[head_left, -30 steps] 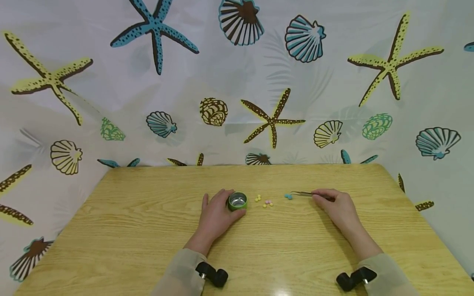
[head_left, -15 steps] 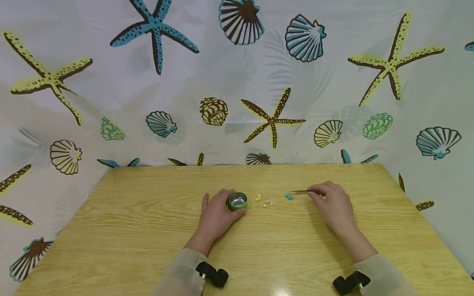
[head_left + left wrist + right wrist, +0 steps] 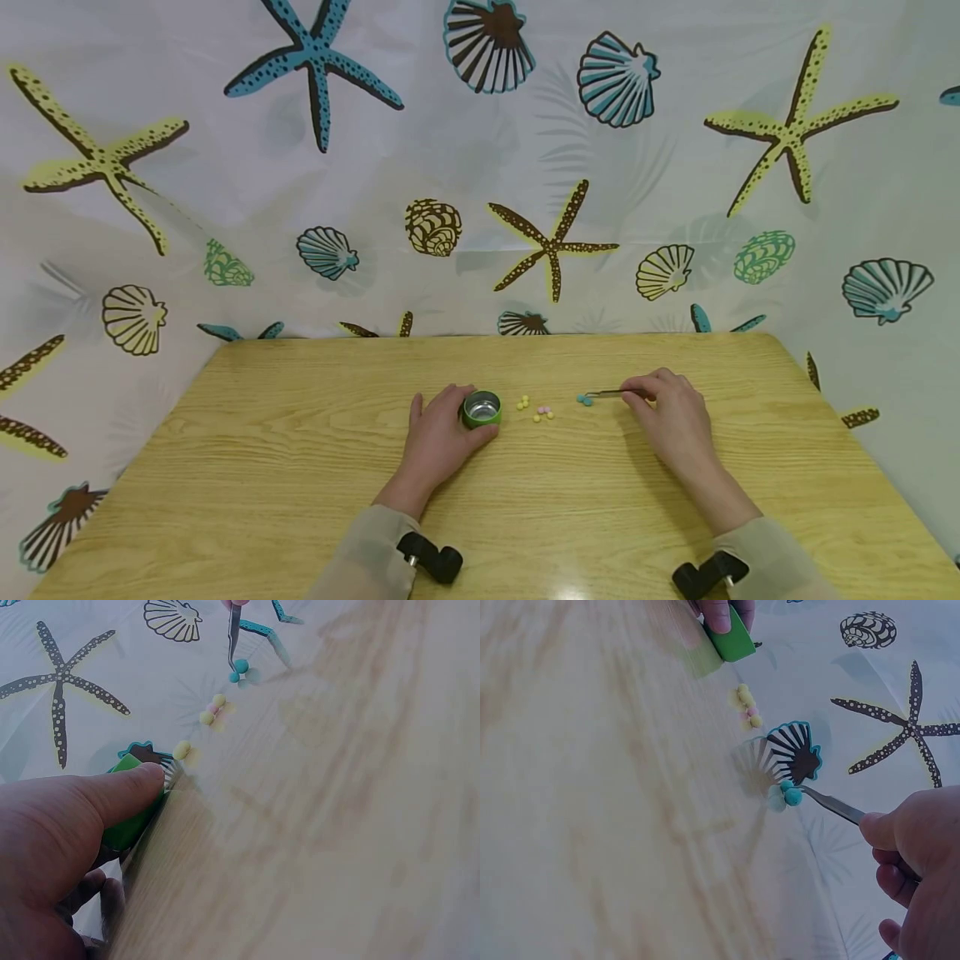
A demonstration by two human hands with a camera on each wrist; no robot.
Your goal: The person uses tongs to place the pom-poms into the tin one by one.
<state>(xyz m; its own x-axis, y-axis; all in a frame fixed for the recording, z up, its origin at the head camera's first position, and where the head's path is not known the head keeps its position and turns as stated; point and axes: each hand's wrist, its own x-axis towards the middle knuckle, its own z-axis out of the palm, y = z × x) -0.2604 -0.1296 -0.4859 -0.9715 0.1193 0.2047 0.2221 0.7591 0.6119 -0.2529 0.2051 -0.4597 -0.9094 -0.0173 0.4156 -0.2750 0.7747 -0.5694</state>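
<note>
My left hand (image 3: 438, 442) holds a small round green tin (image 3: 483, 424) with a silvery inside, thumb on its near side and fingers round its far side. Between the thumb and fingers of my right hand (image 3: 678, 425) is a pair of curved-tip metal tweezers (image 3: 611, 392), pointing left. Its tips are right at two small blue balls (image 3: 789, 793), which sit close together on the table. Left of these lie a pink ball (image 3: 543, 409) with yellow ones beside it, and a small cluster of yellow balls (image 3: 522, 402) nearer the tin.
The wooden table (image 3: 300, 433) reaches back to a pale curtain (image 3: 465, 150) printed with shells and starfish, which also rises at both sides. Each sleeve carries a black wrist mount, the left one (image 3: 431, 557) and the right one (image 3: 708, 575).
My right hand has shifted slightly left, and the tweezers' tips have come down to the blue balls. My left hand and the tin stay in place.
</note>
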